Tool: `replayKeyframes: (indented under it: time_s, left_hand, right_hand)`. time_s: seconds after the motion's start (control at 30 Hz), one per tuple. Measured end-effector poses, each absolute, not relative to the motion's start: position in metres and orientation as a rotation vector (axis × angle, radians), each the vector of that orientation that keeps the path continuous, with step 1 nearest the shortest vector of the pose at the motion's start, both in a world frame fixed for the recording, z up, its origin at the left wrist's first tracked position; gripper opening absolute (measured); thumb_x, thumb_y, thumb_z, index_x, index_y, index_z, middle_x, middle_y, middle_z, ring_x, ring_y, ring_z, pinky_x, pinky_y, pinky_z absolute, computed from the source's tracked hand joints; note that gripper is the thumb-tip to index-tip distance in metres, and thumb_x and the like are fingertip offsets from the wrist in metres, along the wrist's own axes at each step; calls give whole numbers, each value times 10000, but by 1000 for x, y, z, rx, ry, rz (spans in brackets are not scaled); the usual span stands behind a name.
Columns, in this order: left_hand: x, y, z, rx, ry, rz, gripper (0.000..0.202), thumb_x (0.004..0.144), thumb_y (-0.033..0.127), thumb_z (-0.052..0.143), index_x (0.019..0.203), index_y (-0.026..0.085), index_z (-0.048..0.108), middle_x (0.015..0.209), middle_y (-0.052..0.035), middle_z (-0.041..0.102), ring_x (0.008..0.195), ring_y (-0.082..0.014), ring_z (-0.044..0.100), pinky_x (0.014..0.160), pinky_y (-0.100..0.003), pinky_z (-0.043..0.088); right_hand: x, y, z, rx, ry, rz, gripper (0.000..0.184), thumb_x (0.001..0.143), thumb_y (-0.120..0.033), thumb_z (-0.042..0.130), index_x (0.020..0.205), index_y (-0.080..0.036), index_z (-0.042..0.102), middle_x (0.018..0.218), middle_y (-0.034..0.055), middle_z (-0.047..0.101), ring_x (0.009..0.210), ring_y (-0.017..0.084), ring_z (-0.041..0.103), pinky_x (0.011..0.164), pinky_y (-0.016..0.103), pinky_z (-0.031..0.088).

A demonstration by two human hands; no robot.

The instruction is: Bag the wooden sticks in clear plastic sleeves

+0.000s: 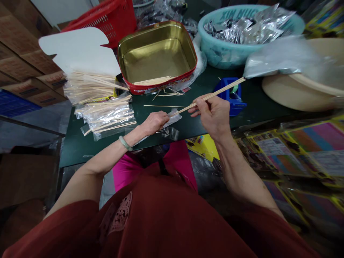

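At the centre of the frame, the right hand [215,113] grasps a small bunch of thin wooden sticks [221,90], slanting from the middle toward the upper right. The left hand [153,122] has its fingers closed at a clear plastic sleeve [176,116], by the sticks' lower ends; whether the tips are inside is hard to tell. The step appears to be feeding sticks into the sleeve. The next move calls for a parted mouth and a straight, gentle push.

A loose stick [163,106] lies on the desk [80,143] just beyond the hands, and could snag. Left of centre is a pile of bagged sticks [107,111]; at upper centre, a gold-lined tin [156,61] holds more sticks. A blue tape dispenser [236,107] stands just beside the right hand, crowding that side. A turquoise basin [223,55] fills the upper right.
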State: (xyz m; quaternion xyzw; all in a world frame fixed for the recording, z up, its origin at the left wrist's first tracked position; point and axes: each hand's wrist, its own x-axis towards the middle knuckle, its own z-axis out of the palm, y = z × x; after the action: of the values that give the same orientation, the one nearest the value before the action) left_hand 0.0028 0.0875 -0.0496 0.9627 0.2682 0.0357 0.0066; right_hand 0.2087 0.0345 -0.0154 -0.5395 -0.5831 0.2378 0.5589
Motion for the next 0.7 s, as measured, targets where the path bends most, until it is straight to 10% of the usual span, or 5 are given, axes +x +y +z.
replayKeyframes:
  time_s: [0.5,0.7]
  left_hand:
    - [3,71,-38,3121,816,-10,280,944,102,373,1027,123,639,906,-108,639,879,-186,563,670,-276,413]
    - [5,70,-38,3233,714,106,340,969,110,299,951,134,638,852,-98,625,848,-179,553,660,-275,395]
  right_hand:
    - [198,31,-26,-1316,-1327,724,236,853,-411,562,764,-194,591,611,0,604,556,169,652,459,279,527]
    - [182,25,-54,-1374,-1470,419,264,862,-427,539,762,-214,659,957,103,680,1040,253,634,854,420,553]
